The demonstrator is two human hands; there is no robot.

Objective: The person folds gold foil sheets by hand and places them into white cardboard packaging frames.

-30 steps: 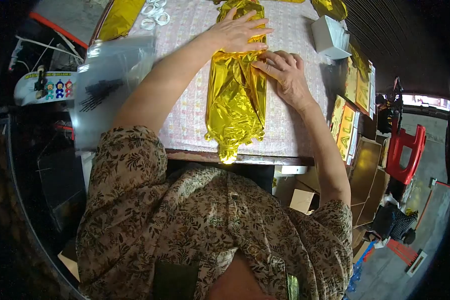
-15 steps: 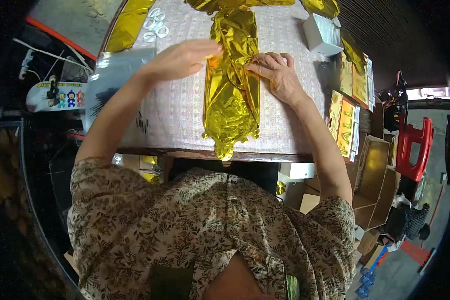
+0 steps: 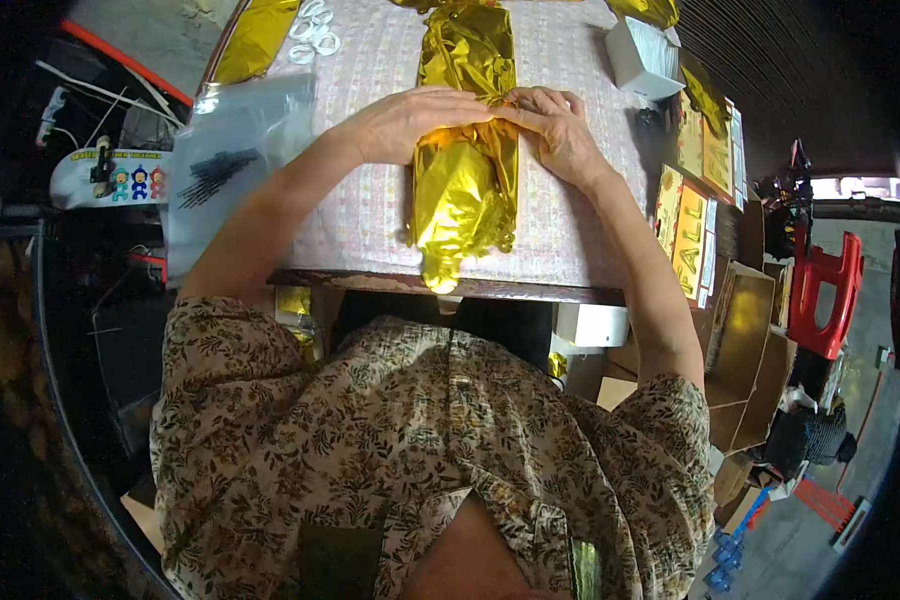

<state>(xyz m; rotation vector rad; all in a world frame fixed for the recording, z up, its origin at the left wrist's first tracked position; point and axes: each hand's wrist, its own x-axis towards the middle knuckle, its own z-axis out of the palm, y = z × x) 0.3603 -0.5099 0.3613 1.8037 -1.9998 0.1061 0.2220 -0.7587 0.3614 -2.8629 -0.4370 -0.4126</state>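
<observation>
A flat, creased gold foil balloon (image 3: 460, 195) lies lengthwise in front of me, its tabbed lower end reaching the table's front edge. My left hand (image 3: 405, 118) rests across its middle from the left, fingers stretched out together over the foil. From the right, my right hand (image 3: 560, 128) grips the balloon's gathered right edge with bent fingers. The fingertips of both hands meet around the middle of the foil, and what lies beneath them is hidden.
Left of the balloon are white rings (image 3: 313, 32) and clear plastic bags (image 3: 235, 150) with thin black sticks. A white box (image 3: 642, 60) of cards stands at right, near printed FALL packages (image 3: 685, 235). Cardboard boxes (image 3: 748, 318) and a red stool (image 3: 828, 295) are beyond the table.
My left hand has come down from above the balloon's left side onto its middle, toward my right hand. The lower foil looks smoother and brighter. The camera view has shifted slightly.
</observation>
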